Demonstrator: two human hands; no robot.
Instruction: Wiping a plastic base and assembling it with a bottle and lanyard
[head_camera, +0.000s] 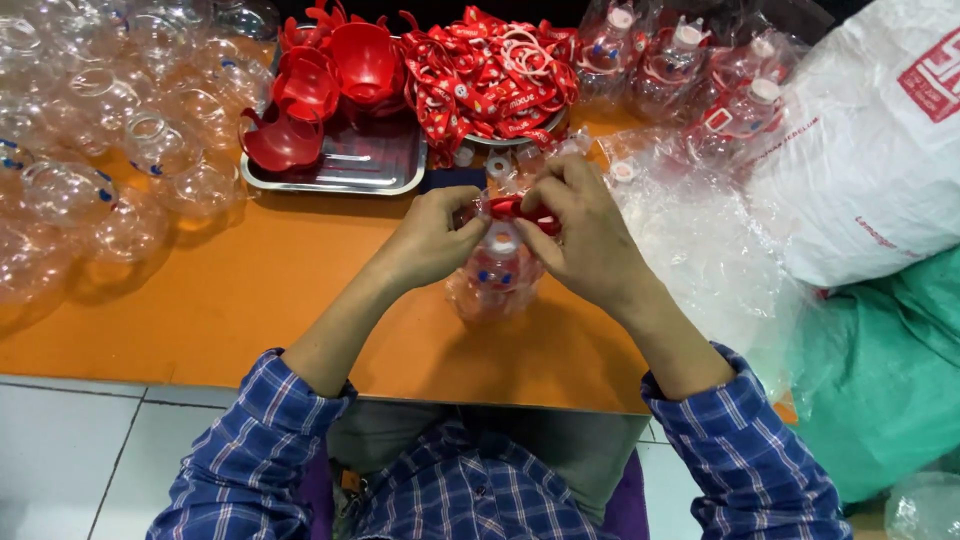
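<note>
Your fingers (548, 190) on both hands are closed around a red strap piece (520, 210) at the neck of a small clear bottle (495, 275), which stands on the orange worktop (250, 290) straight in front of you: the left hand (428, 240) pinches one end, the right hand (580, 235) covers the other. The biggest risk, as I judge it, is the thin bottle tipping or buckling if you press down unevenly; a lesser one is the strap slipping off the neck, since your right hand hides the fit. The worktop is crowded: loose clear bottles (90, 130) piled at left, crinkled plastic bags (700, 240) at right, a steel tray (350, 165) of red cups (365, 60) and a heap of red straps (490, 70) behind. Pale floor tiles (70, 450) show below the edge.
</note>
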